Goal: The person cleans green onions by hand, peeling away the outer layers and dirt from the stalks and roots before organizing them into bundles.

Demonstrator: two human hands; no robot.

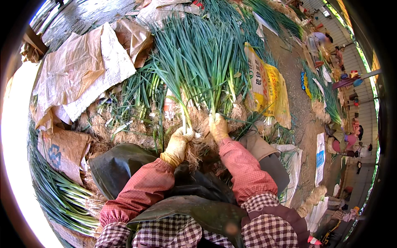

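My left hand (178, 142), in a dirty yellow glove, grips the white stem base of a green onion stalk (183, 108) near its roots. My right hand (217, 127), also gloved, is closed on the root end of a thick bunch of green onions (202, 58) whose long green leaves fan away from me. Straw-coloured roots (200, 120) and soil cluster around both hands. Red patterned sleeves cover my forearms, above a dark green apron (124, 165) on my lap.
More green onions lie at left (62, 194) and behind the bunch (136, 97). Crumpled tan sacks (82, 70) and a yellow bag (269, 89) lie on the dirt ground. Other people (318, 41) crouch among onion rows at right.
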